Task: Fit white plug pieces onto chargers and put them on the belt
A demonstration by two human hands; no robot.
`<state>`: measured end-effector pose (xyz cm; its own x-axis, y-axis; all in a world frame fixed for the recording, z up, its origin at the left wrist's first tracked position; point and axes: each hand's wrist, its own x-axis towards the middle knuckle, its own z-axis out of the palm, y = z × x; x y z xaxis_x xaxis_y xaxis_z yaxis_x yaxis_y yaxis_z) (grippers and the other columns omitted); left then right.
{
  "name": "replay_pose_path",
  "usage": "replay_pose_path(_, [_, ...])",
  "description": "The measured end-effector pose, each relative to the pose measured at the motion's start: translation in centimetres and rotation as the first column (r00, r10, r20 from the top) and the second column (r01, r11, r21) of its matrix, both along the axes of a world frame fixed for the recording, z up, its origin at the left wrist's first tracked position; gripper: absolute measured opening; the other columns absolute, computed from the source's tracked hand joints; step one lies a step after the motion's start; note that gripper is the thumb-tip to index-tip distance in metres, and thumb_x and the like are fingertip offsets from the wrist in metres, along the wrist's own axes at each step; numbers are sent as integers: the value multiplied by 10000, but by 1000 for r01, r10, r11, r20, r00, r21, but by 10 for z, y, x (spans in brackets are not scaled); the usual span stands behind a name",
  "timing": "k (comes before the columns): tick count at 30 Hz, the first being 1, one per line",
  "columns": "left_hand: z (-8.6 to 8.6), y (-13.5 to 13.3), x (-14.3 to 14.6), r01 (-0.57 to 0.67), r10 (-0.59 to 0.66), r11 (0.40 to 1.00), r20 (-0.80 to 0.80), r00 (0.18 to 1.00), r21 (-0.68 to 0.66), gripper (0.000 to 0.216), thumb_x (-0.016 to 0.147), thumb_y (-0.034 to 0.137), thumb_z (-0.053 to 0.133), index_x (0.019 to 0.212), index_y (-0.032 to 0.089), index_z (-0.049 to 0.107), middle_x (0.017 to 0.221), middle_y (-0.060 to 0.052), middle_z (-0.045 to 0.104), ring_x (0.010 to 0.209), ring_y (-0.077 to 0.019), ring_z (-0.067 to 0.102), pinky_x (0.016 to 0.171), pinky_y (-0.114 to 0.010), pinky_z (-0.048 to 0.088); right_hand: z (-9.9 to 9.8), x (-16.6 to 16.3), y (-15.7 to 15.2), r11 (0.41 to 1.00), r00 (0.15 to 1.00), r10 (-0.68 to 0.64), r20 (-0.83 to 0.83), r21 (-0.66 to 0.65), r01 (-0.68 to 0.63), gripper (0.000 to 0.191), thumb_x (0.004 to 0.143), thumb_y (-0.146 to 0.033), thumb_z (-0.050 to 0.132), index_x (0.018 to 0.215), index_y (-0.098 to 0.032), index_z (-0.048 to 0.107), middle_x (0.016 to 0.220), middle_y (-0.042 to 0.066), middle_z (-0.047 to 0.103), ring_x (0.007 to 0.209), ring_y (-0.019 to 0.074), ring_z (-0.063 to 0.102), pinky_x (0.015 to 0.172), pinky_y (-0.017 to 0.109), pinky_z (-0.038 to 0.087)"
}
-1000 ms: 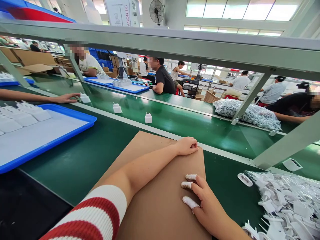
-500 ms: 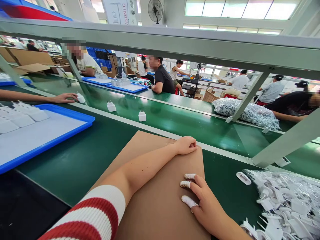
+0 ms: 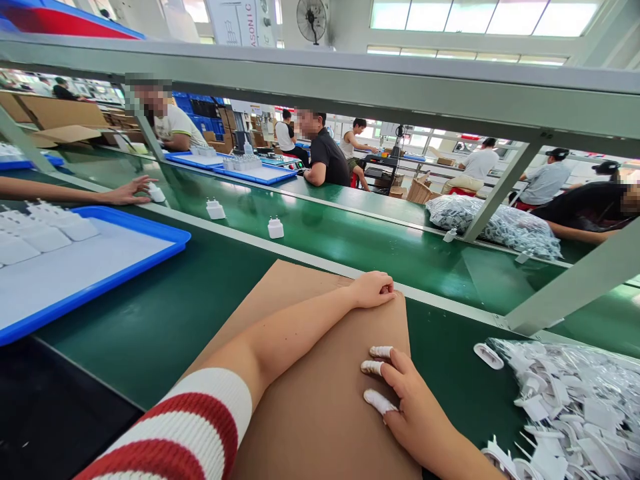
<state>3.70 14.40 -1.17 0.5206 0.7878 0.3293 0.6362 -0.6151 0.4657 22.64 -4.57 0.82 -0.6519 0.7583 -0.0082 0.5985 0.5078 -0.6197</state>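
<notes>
My left hand (image 3: 373, 290) rests at the far right corner of a brown cardboard sheet (image 3: 320, 387), beside the belt's pale edge rail. Its fingers are loosely curled, and nothing shows in them. Lower on the same sheet lies my right hand (image 3: 407, 400), fingers spread and holding nothing. White covers wrap three of its fingertips. To its right, an open clear bag (image 3: 505, 350) spills a heap of white plastic plug parts (image 3: 575, 427). One loose oval part (image 3: 489, 356) lies at the bag's near left side.
White plug adapters (image 3: 275, 228) stand on the green conveyor belt (image 3: 345, 247). At left, another person's hand (image 3: 131, 191) touches one adapter, above a blue-rimmed tray (image 3: 170, 250) of adapters. A metal post (image 3: 570, 280) and overhead beam (image 3: 320, 80) frame the station. A filled bag (image 3: 480, 217) lies across.
The adapters on the belt have shifted left. The other person's fingers have lifted slightly around an adapter. A white part at right has slipped mostly behind the post. My hands stay put.
</notes>
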Motion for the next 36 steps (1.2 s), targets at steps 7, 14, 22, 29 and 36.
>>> replay_pose_path(7, [1,-1,0,1,-1,1000,10,1000,-15,119,940,292,661,872,196,649,921,-44,699,903,-217,641,775,-320,497,0,-1,0,1000,1000,5,7,0,-5,340,988,-249,540,1304,-219,661,1466,155,534,1430,300,492,1210,517,420])
replay_pose_path(14, [0,-1,-1,4,-4,1000,19,1000,-15,134,951,310,654,877,198,649,936,-48,697,905,-216,642,773,-316,492,-1,-1,1,1000,1000,7,12,4,-7,336,985,-246,546,1299,-217,660,1467,153,529,1432,296,490,1208,507,423])
replay_pose_path(22, [0,0,-1,4,-4,1000,12,1000,-9,145,956,304,649,858,197,636,940,-41,699,895,-209,639,757,-318,473,-3,0,2,1000,1000,3,-3,10,-2,321,987,-248,554,1288,-234,665,1478,145,532,1431,304,495,1205,519,429])
replay_pose_path(29, [2,-1,0,-4,4,1000,-1,1000,-11,138,950,295,653,852,198,640,927,-42,700,884,-210,642,751,-325,472,-1,0,1,1000,1000,0,-20,12,0,318,979,-243,560,1275,-227,677,1469,157,547,1407,317,517,1188,538,445])
replay_pose_path(36, [2,-1,0,-8,8,1000,5,1000,-17,138,947,307,659,864,199,639,929,-39,698,879,-208,638,740,-318,473,-1,0,1,1000,1000,4,-2,9,-4,324,988,-252,549,1288,-226,668,1479,154,535,1430,312,495,1201,529,434])
